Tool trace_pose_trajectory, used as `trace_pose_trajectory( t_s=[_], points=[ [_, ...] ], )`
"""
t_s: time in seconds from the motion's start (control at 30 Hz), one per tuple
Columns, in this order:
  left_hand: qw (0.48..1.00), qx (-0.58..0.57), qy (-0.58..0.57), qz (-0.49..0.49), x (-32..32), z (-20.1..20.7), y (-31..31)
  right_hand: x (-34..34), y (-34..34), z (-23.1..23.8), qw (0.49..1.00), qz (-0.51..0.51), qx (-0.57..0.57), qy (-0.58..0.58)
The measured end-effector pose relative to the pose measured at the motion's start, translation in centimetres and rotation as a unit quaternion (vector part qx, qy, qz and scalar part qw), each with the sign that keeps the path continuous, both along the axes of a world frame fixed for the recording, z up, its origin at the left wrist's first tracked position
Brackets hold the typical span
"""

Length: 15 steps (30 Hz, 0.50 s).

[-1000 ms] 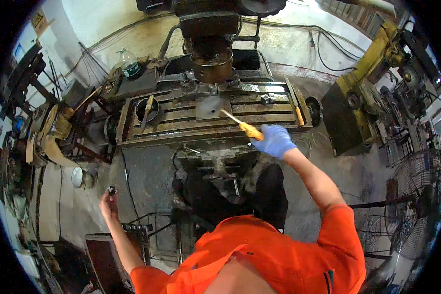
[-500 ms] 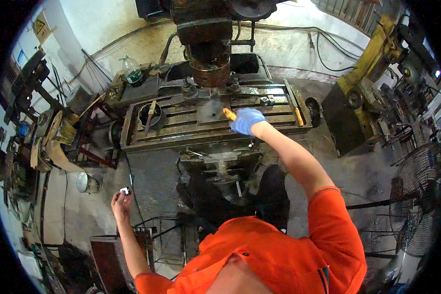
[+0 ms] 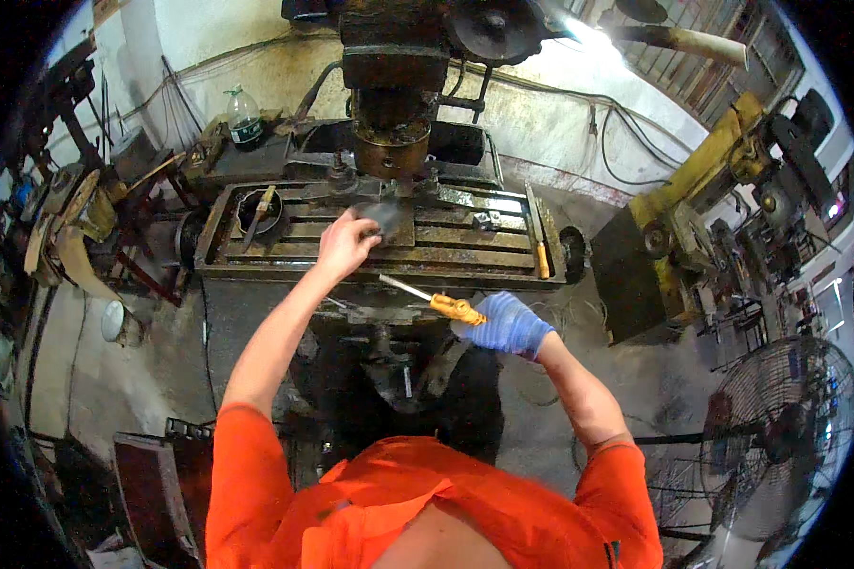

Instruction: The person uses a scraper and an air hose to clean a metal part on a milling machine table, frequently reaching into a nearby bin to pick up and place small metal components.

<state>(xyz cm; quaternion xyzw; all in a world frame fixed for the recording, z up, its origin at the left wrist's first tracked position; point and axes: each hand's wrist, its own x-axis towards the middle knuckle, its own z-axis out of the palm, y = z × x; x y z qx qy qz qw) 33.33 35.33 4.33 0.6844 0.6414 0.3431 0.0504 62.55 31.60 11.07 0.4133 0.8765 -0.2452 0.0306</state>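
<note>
One bare left hand and one gloved right hand at the slotted worktop

Far to the left, a pale metal can sat on the floor. A clear bottle stood behind the worktop's left end, and on that end rested a dark bowl with a yellowish-handled tool leaning in it. Next I saw the left hand stretched over the worktop, its fingers bunched beside a flat grey plate; I could not tell whether the fingertips pinched anything. A cylindrical machine head hung above and behind the plate. Nearer the person, the right hand, in its blue glove, was closed around a yellow blow-gun-like tool, whose slim metal tip pointed left, near the worktop's front edge. Beyond it on the worktop lay a small metal block, then a long tool with a yellow handle near the right end. A big round fan stood farthest right.
</note>
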Motion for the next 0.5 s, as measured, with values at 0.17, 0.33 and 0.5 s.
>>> trace_pose_trajectory(
  t_s=[0.17, 0.33, 0.5],
  points=[
    [0.992, 0.008, 0.121, 0.015, 0.1, -1.5, 5.1, 1.6, 2.9, 0.9, 0.951, -0.089, -0.009, 0.296],
    [0.985, -0.049, 0.162, 0.037, -0.3, -2.0, 6.0, -0.2, 5.2, -4.5, 0.922, -0.083, -0.031, 0.376],
    [0.992, -0.018, 0.126, 0.021, 1.6, -1.8, 7.6, 0.3, 7.5, -19.2, 0.91, -0.239, 0.051, 0.335]
  ],
)
